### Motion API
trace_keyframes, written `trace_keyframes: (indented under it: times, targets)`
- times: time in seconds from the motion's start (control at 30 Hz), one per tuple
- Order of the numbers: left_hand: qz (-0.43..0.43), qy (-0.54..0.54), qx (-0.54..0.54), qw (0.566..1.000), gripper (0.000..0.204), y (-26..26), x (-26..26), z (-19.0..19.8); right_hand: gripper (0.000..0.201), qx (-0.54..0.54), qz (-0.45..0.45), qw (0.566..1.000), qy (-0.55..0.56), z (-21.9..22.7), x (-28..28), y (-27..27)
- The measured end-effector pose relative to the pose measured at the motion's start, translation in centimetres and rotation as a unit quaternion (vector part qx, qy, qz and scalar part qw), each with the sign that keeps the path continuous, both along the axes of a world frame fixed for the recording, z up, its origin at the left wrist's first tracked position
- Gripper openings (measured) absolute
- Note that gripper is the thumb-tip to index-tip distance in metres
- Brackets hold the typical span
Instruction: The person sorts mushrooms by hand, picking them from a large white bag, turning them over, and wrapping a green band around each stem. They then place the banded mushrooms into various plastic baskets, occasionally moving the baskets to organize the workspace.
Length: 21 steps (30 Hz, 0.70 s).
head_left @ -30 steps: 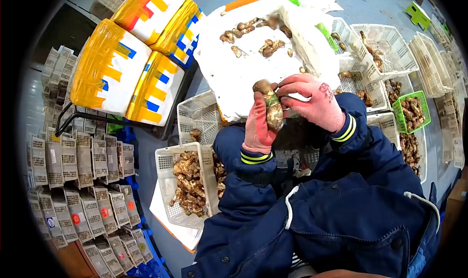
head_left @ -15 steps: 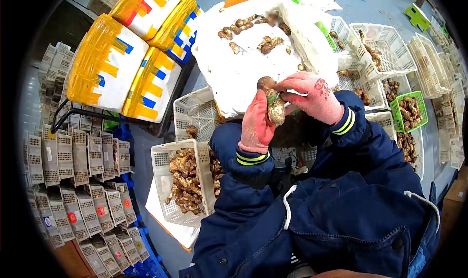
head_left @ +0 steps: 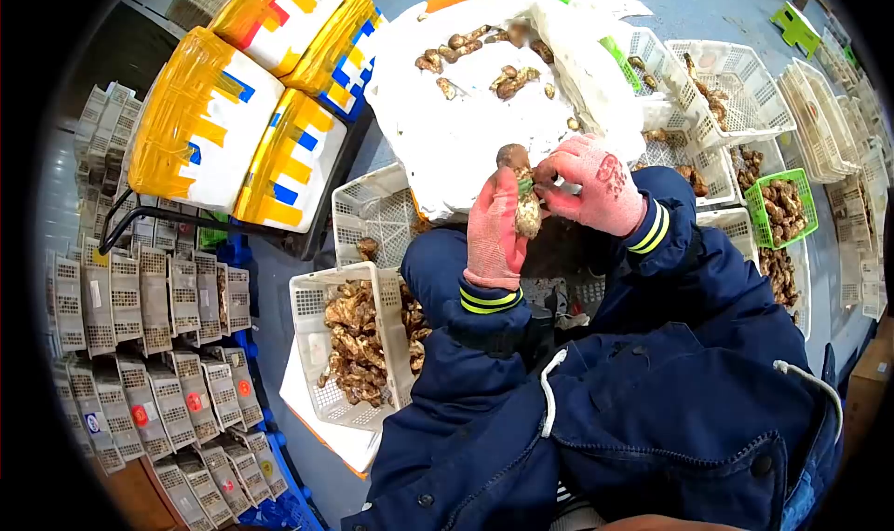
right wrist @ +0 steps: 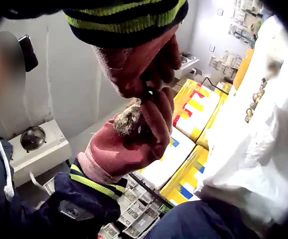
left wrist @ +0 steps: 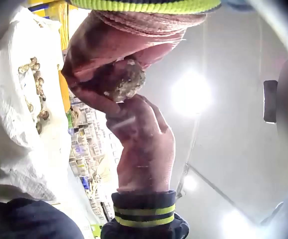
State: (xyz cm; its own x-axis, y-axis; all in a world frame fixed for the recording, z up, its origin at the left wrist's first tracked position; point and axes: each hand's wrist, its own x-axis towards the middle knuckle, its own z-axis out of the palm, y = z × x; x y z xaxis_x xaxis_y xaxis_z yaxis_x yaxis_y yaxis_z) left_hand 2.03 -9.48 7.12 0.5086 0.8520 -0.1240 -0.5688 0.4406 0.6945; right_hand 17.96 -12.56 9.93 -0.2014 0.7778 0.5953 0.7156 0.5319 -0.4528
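Note:
In the head view my left hand [head_left: 495,230] grips a large mushroom [head_left: 527,216], brown cap up and pale, dirt-flecked stem below. A green band-like strip crosses the stem near the cap. My right hand [head_left: 599,184] is close against the mushroom's right side, its fingers curled round a small silvery strip [head_left: 566,186] whose kind I cannot tell. Both hands wear pink gloves. In the left wrist view, the mushroom's rough stem end [left wrist: 127,82] shows between the hands. The right wrist view shows that stem end [right wrist: 128,121] in the left palm, below the right fingers.
A white-lined box [head_left: 438,149] with several mushrooms [head_left: 512,81] stands in front. Mushroom-filled baskets stand at left [head_left: 318,345] and right, including a green basket [head_left: 803,205]. Taped foam boxes [head_left: 200,112] sit on a cart at far left, above stacked crates [head_left: 149,289].
My right fingers have shifted beside the mushroom, and the silvery strip shows more plainly. My left hand keeps its grip, with the mushroom turned slightly more upright.

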Motion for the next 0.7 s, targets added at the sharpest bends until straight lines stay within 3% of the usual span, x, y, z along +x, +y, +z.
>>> trace_keyframes:
  times: [0.1,0.53,0.7]
  targets:
    - [0.022,0.023,0.011,0.999,0.035,-0.1,-0.2,0.3,0.019,0.027,-0.008,0.998,0.062,-0.4,-0.4,0.1]
    - [0.147,0.124,0.043,0.980,0.028,-0.5,0.7,-0.3,0.023,0.020,-0.044,0.991,-0.123,0.5,-1.4,-0.6]
    - [0.114,0.113,0.038,0.986,0.028,-0.6,0.4,-0.3,0.024,0.013,-0.029,0.992,-0.123,-0.4,-1.3,0.2]
